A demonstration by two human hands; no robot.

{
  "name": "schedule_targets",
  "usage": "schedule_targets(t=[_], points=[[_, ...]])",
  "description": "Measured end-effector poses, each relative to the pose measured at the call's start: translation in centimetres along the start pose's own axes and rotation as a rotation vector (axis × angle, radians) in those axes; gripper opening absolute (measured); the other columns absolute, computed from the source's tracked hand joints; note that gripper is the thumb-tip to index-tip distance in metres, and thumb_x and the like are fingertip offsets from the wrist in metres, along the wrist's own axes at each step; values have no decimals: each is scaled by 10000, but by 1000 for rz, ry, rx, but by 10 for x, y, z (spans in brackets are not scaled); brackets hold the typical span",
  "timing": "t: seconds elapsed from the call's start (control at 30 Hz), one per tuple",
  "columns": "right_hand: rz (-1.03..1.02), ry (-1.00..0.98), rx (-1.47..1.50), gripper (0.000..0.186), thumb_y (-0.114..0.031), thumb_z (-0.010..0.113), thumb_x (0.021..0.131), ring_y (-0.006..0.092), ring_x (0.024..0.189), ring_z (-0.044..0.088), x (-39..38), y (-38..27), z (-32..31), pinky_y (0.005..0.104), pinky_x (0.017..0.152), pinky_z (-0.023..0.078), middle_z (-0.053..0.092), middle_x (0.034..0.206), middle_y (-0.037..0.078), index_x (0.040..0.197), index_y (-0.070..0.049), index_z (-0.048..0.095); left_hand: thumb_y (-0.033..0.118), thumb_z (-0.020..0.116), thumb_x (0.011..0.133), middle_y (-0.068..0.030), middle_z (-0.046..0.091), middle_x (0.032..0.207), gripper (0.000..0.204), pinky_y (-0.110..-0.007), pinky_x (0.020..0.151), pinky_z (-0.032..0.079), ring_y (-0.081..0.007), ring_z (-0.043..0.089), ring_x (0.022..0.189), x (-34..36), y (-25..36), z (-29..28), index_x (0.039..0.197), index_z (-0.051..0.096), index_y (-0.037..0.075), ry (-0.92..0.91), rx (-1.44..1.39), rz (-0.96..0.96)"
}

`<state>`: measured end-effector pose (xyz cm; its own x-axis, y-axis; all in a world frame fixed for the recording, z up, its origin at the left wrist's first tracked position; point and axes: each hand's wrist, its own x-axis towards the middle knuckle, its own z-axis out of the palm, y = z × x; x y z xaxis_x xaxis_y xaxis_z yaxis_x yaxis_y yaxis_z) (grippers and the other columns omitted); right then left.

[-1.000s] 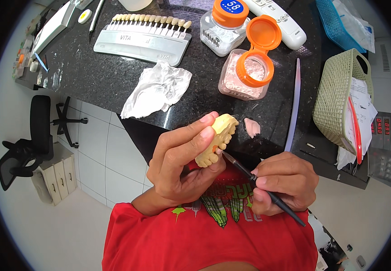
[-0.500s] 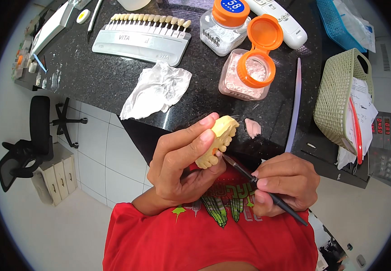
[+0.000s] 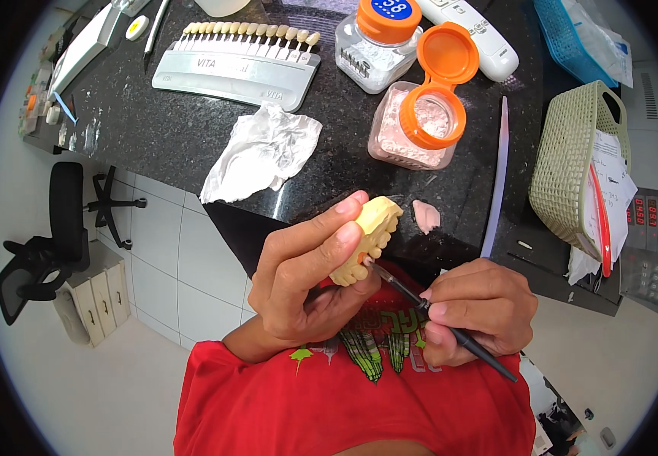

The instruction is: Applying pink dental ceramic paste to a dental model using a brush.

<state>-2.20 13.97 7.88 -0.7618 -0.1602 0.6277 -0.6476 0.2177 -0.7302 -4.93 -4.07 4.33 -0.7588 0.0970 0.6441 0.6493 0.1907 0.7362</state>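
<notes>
The left hand (image 3: 294, 285) curls round one dental model (image 3: 379, 220), the right hand (image 3: 488, 304) pinches one black tool (image 3: 406, 291), apparently touching it.

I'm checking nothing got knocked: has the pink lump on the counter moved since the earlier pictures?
No. Against the open jar of pink powder, the pink lump keeps its place on the black counter, with no visible shift.

A: State the left hand (image 3: 298, 277) posture.
B: Your fingers (image 3: 317, 247) are bent in a grip, thumb opposed below; your left forearm (image 3: 251, 339) angles up from lower left.
A: Right hand (image 3: 488, 304)?
B: Yours pinches pen-style, fingertips leftward; wrist angle seems unclear.
</notes>
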Motion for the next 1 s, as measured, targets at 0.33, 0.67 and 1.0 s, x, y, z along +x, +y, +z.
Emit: schedule_targets(t=[0.33, 0.67, 1.0], points=[[17, 0, -6, 244, 15, 695, 641, 204, 572, 654, 1, -1, 1, 264, 484, 550, 642, 724, 112, 879, 24, 640, -109, 737, 679, -242, 593, 1114, 482, -311, 813, 585, -321, 659, 995, -1, -1, 1, 1124, 563, -42, 6, -10, 16], [27, 10, -4, 250, 20, 702, 630, 203, 568, 653, 1, -1, 1, 260, 475, 542, 642, 721, 110, 873, 22, 640, -108, 733, 690, -244, 581, 1127, 483, -321, 825, 583, -326, 656, 1000, -2, -2, 1, 1134, 557, -44, 4, -14, 20], [20, -16, 17, 253, 17, 710, 642, 207, 577, 658, 1, -1, 0, 264, 483, 546, 644, 734, 117, 883, 24, 635, -106, 757, 665, -251, 576, 1131, 524, -327, 835, 582, -334, 649, 1013, -2, -2, -1, 1144, 551, -51, -13, -27, 16]])
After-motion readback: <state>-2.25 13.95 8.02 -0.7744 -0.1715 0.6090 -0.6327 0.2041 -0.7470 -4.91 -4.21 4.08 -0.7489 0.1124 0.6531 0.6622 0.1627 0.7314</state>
